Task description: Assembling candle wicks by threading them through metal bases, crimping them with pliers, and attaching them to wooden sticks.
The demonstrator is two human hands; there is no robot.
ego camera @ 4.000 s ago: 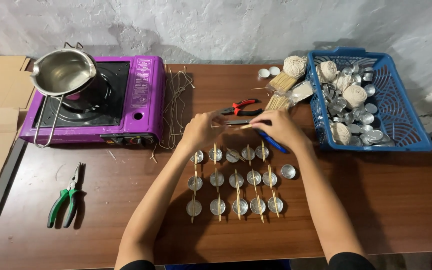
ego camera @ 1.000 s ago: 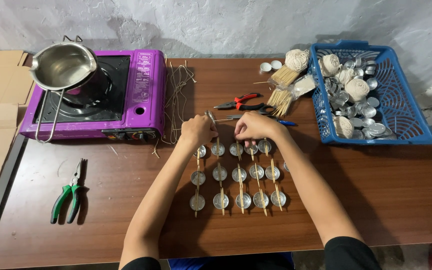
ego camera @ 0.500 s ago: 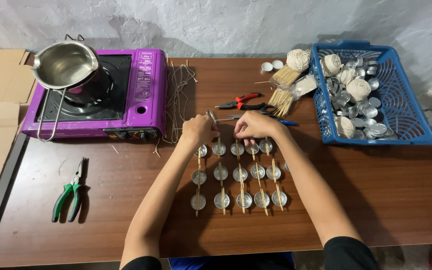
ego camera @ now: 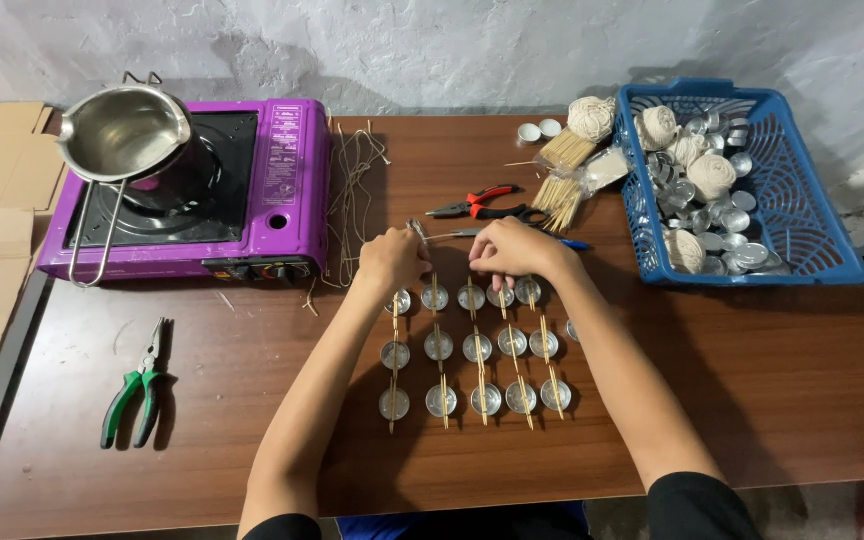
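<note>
Head view: left hand (ego camera: pixel 389 260) pinching wick (ego camera: pixel 418 231), right hand (ego camera: pixel 512 250) fingers curled over tin cups (ego camera: pixel 472 345); contents unclear.

Even soft light, sharp, faint shadows

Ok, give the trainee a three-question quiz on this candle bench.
1. True or false: the metal pouring pot sits on the purple stove.
2. What lies nearest the table's left edge? A) green pliers B) red pliers C) blue basket
3. Which row of tealight cups are the left hand and right hand over?

Key: 1 true; 2 A; 3 the far row.
</note>
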